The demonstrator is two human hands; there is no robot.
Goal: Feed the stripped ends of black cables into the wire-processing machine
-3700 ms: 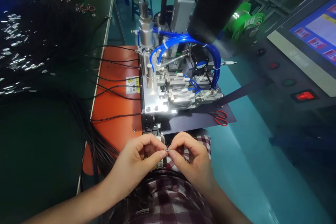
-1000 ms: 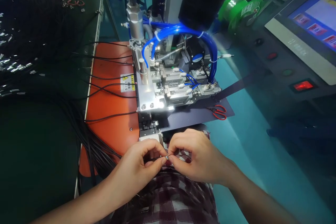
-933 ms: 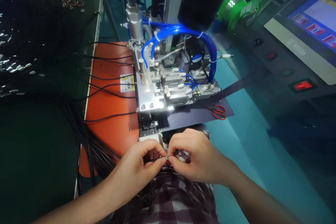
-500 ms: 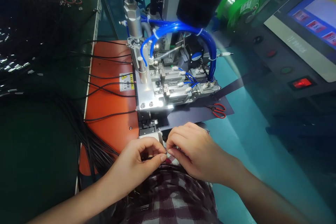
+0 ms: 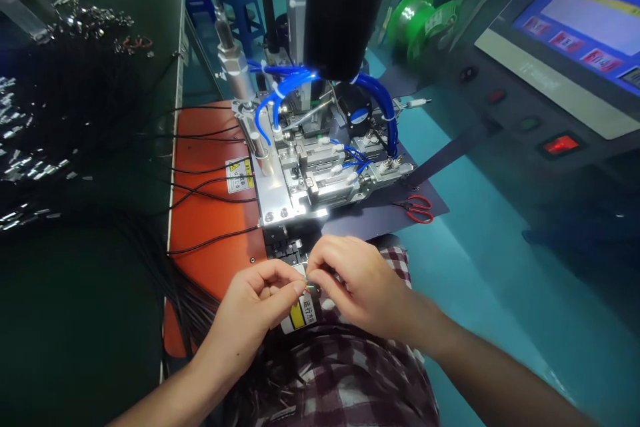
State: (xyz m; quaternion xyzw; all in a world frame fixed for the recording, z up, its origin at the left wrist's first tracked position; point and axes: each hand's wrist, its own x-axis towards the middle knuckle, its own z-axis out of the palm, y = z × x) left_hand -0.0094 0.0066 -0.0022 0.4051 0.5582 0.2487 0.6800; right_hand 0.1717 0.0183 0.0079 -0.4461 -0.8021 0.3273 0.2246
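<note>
At the front edge of the machine, my left hand pinches thin coloured wire ends between thumb and forefinger. Close against it, my right hand has its thumb and fingertips closed on the same small wires. The fingertips nearly touch, and the exact wire ends are partly hidden. Just beneath them is a label with a yellow stripe. Behind the hands stands the metal machine with blue air hoses.
Black cables cross an orange plate on the left. Red-handled scissors lie right of the machine. A control panel, green spool and terminal-ended cable bundle surround the area.
Both hands have shifted slightly left in view, still pinching at the fingertips. Coloured wires and the yellow-striped label now show. The camera view has shifted.
</note>
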